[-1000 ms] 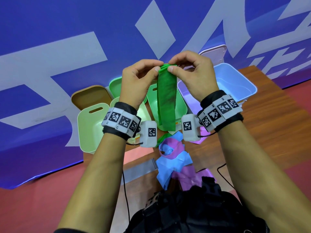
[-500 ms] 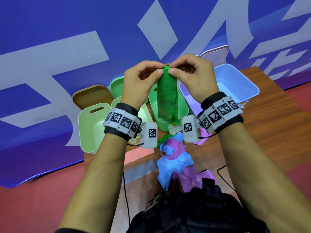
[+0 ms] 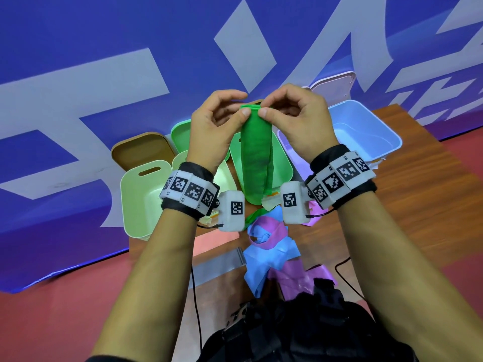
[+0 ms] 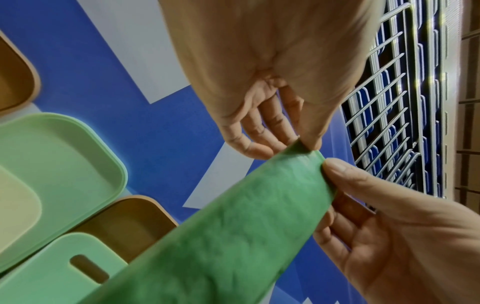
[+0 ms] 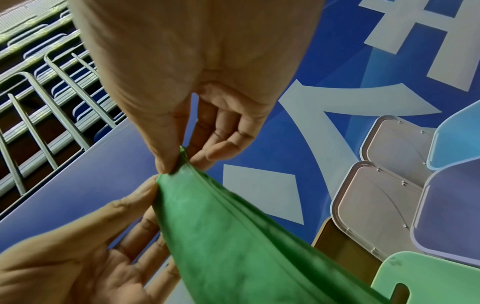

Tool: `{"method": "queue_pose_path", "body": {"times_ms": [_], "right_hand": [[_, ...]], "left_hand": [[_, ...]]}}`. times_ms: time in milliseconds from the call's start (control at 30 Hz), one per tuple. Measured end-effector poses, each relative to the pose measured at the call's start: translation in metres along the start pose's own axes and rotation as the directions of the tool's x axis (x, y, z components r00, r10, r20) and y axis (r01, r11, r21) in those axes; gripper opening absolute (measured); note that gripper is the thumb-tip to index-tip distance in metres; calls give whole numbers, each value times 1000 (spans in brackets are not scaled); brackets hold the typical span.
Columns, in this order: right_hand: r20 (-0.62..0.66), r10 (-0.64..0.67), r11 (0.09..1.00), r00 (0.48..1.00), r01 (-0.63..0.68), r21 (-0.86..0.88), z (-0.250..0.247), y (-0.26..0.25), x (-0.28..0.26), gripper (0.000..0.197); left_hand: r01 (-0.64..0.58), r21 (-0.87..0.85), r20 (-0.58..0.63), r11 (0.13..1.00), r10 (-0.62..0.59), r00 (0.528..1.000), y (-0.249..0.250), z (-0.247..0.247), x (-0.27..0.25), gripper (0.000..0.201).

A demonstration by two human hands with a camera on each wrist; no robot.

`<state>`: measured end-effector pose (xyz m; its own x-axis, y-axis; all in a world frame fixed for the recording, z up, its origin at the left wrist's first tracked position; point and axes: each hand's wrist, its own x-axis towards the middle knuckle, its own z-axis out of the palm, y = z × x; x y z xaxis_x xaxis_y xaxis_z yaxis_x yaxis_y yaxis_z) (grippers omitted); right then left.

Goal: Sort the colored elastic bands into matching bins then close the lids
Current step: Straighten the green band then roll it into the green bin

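Mid-sort, green step. Left hand (image 3: 217,126) and right hand (image 3: 292,118) each pinching the top edge of green band (image 3: 257,158), hanging over green bin (image 3: 283,163). Next, probably: lower in, release both grips.

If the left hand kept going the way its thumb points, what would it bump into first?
Probably the right hand: the left hand pinches the green band right beside it, thumb tips almost meeting, though depth is unclear.

green band (image 3: 257,163) lower end: behind wrist cameras | purple bin (image 3: 285,142): mostly hidden by right hand (image 3: 295,121)
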<state>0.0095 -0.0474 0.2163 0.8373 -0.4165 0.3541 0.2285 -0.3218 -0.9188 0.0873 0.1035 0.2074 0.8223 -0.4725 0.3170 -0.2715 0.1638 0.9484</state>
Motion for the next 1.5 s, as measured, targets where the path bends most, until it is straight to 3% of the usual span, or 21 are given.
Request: {"method": "queue_pose_path", "body": {"times_ms": [200, 300, 500, 967, 1167, 1500], "right_hand": [[6, 10, 1000, 1000, -10, -21, 5, 1, 1, 12], [6, 23, 999, 1000, -23, -25, 7, 1, 1, 14], [0, 31, 999, 1000, -31, -37, 11, -3, -2, 14], [3, 4, 998, 1000, -4, -62, 16, -11, -2, 14], [-18, 12, 997, 1000, -14, -82, 14, -12, 1, 10], [-21, 13, 997, 1000, -15, -71, 18, -14, 1, 11]], "left_hand": [[121, 7, 87, 993, -122, 989, -15, 4, -6, 27], [188, 32, 149, 982, -191, 970, -26, 8, -11, 43], [223, 119, 146, 967, -240, 960, -38, 16, -16, 62], [201, 155, 105, 967, -219, 970, -48, 13, -14, 65], [191, 193, 112, 963, -215, 970, -50, 9, -14, 52], [235, 131, 134, 963, -252, 958, -48, 7, -20, 64]]}}
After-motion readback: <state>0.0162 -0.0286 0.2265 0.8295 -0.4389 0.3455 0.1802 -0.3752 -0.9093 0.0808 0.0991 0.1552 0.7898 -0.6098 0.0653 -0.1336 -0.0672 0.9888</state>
